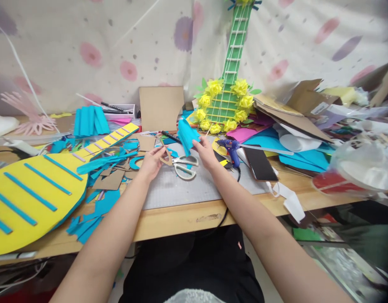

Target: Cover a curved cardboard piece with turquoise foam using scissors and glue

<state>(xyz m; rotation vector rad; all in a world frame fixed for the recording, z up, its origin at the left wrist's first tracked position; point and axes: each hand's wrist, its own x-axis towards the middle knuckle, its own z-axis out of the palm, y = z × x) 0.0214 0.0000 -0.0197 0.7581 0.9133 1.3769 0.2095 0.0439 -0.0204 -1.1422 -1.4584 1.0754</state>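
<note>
Your left hand (153,162) pinches a curved brown cardboard cutout (169,160). Your right hand (205,152) clamps a curled blue paper sheet (186,135) edgewise, likely to avoid crushing it.

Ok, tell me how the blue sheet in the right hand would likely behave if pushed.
The blue sheet looks floppy, as it curves and ripples. It is probably light: the right hand seems to hold it up alone, by one side. Its folds suggest thin material, so a firm push might crease it.
</note>
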